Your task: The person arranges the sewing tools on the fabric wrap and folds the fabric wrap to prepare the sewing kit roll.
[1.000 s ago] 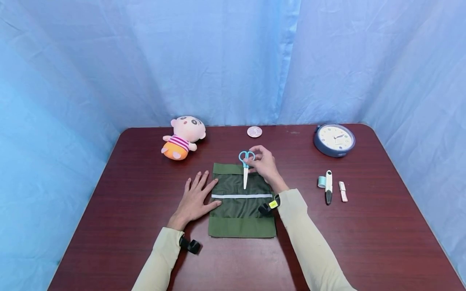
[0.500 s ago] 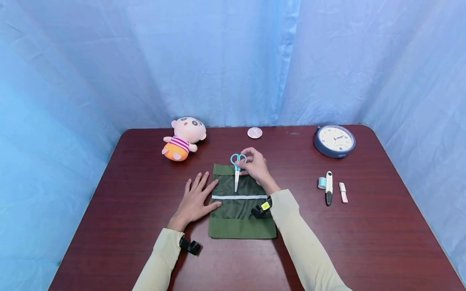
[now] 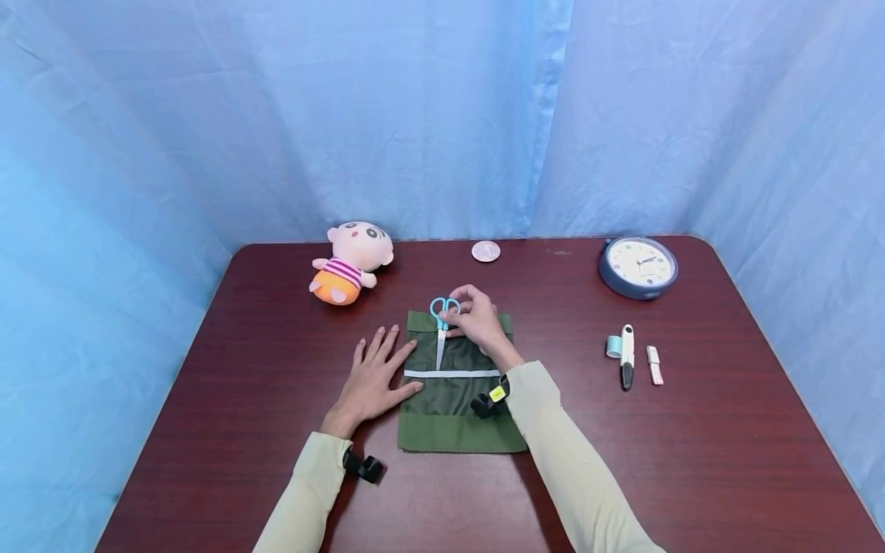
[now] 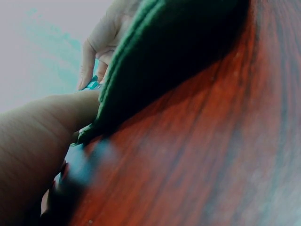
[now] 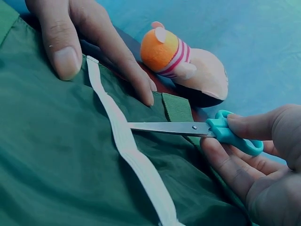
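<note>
My right hand (image 3: 477, 321) pinches a pair of scissors (image 3: 440, 326) by its light-blue handles, blades pointing toward me. In the right wrist view the closed blades (image 5: 164, 127) reach the edge of a white elastic band (image 5: 123, 136); whether the tip is under it I cannot tell. That band crosses a flat dark-green cloth organizer (image 3: 456, 434) lying on the table. With fingers spread, my left hand (image 3: 369, 384) rests at the organizer's left edge, its thumb and index fingertip on the cloth.
Behind the hands lie a plush doll (image 3: 349, 265), a small round disc (image 3: 486, 251) and a blue alarm clock (image 3: 638, 267). To the right are a light-blue tape roll (image 3: 614, 346), a white-and-black handled tool (image 3: 627, 357) and a small white-pink item (image 3: 654, 365). Blue curtains (image 3: 415, 115) surround the table.
My right hand has carried the scissors left and a little toward me, bringing the tip from above the cloth to the white band. The left hand stays in place.
</note>
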The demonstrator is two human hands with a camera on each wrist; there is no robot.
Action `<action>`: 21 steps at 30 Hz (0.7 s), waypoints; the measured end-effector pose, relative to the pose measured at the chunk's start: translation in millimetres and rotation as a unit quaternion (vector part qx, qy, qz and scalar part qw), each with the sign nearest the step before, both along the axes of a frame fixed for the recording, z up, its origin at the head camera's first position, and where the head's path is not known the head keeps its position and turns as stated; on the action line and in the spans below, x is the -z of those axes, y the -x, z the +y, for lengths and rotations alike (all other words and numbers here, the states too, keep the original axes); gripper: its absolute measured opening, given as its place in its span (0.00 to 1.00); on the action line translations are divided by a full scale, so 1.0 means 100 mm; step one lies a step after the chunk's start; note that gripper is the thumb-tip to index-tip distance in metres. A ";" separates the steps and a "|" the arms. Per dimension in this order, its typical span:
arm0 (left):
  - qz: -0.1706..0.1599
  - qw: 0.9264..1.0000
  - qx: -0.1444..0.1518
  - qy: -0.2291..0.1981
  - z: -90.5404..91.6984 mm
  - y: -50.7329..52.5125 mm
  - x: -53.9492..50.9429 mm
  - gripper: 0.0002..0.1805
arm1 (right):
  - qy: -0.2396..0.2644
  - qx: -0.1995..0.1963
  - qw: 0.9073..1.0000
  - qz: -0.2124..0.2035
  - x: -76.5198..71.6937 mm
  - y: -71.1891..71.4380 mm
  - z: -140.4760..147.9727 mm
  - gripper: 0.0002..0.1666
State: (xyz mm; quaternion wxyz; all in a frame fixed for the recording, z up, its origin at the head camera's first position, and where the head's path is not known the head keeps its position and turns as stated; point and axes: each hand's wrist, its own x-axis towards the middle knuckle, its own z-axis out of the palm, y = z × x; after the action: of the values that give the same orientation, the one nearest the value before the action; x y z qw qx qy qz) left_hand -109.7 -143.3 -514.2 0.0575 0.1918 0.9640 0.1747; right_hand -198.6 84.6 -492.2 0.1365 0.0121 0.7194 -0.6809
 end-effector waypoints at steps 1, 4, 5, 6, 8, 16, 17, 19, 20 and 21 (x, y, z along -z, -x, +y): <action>0.001 1.000 0.000 0.000 0.00 0.00 0.00 0.42 | 0.001 0.000 1.000 0.000 0.00 0.00 0.00 0.18; 0.002 1.000 0.000 -0.002 0.00 0.00 -0.01 0.42 | 0.006 -0.005 1.000 -0.002 0.02 0.00 -0.01 0.18; 0.001 1.000 0.000 -0.003 0.00 0.00 -0.01 0.42 | 0.007 -0.008 1.000 -0.004 0.02 -0.01 0.00 0.18; 0.000 1.000 0.001 -0.002 -0.01 0.00 -0.01 0.42 | 0.008 -0.011 1.000 -0.006 0.03 -0.01 0.00 0.18; -0.001 1.000 0.001 -0.002 -0.01 0.00 -0.01 0.42 | 0.007 -0.019 1.000 -0.010 0.04 -0.02 0.00 0.18; -0.001 1.000 0.002 -0.003 -0.01 0.00 0.00 0.43 | -0.036 -0.045 0.998 0.007 0.08 -0.05 0.03 0.19; -0.001 1.000 0.002 -0.002 -0.01 0.00 0.00 0.43 | -0.046 -0.047 0.998 0.012 0.08 -0.06 0.04 0.19; 0.000 1.000 0.002 -0.001 -0.01 0.00 0.00 0.43 | -0.066 -0.052 0.996 0.020 0.08 -0.07 0.04 0.20; 0.000 1.000 0.003 -0.001 -0.01 0.00 0.00 0.43 | -0.075 -0.054 0.995 0.023 0.07 -0.08 0.04 0.20; 0.000 1.000 0.003 -0.001 -0.01 0.00 0.00 0.43 | -0.086 -0.055 0.994 0.025 0.07 -0.08 0.04 0.20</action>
State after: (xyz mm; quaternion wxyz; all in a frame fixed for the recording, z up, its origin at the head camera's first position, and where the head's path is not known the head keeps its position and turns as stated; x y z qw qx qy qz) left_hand -109.4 -143.8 -514.5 0.0579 0.1948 0.9633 0.1751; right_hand -190.3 88.9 -499.1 0.1543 -0.0333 0.7778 -0.6084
